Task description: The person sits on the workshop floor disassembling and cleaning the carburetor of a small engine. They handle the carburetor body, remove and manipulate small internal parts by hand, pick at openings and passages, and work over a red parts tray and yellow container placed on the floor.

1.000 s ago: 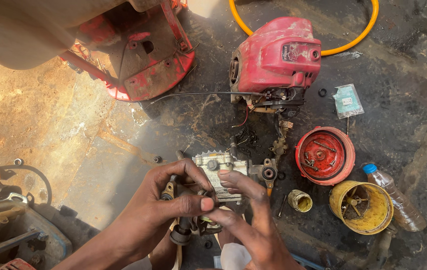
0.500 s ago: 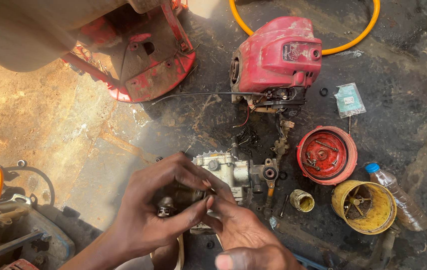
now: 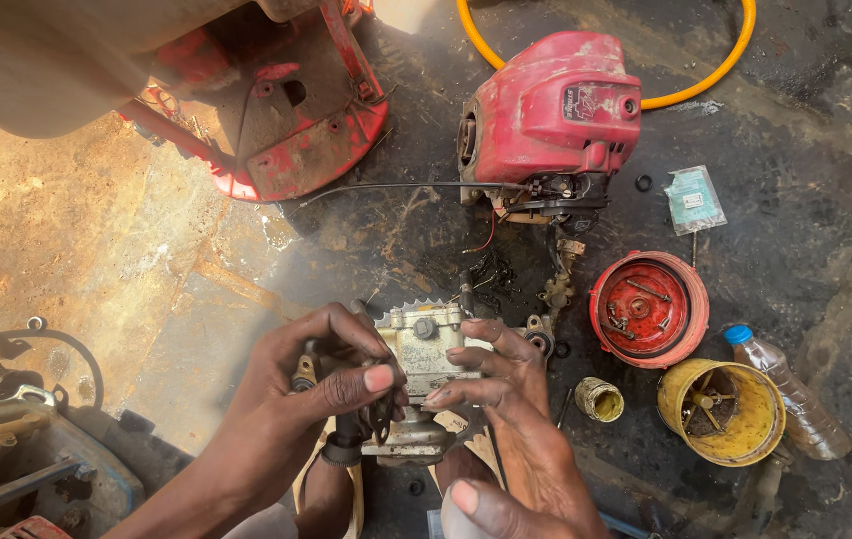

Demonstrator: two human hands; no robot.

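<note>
Grey metal casing (image 3: 424, 349) on oily floor (image 3: 795, 120), held between both hands. Left hand (image 3: 321, 384) clenched on casing's left side, thumb pressing a dark fitting (image 3: 378, 414). Right hand (image 3: 506, 399) fingers spread, tips steadying right face, not clenched. Advisable: keep casing level, grip firm on greasy metal, work fitting slowly, keep loose parts in red cup (image 3: 648, 307) near.

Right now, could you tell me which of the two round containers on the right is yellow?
The yellow container, nearer the plastic bottle; the red container sits above it.
</note>
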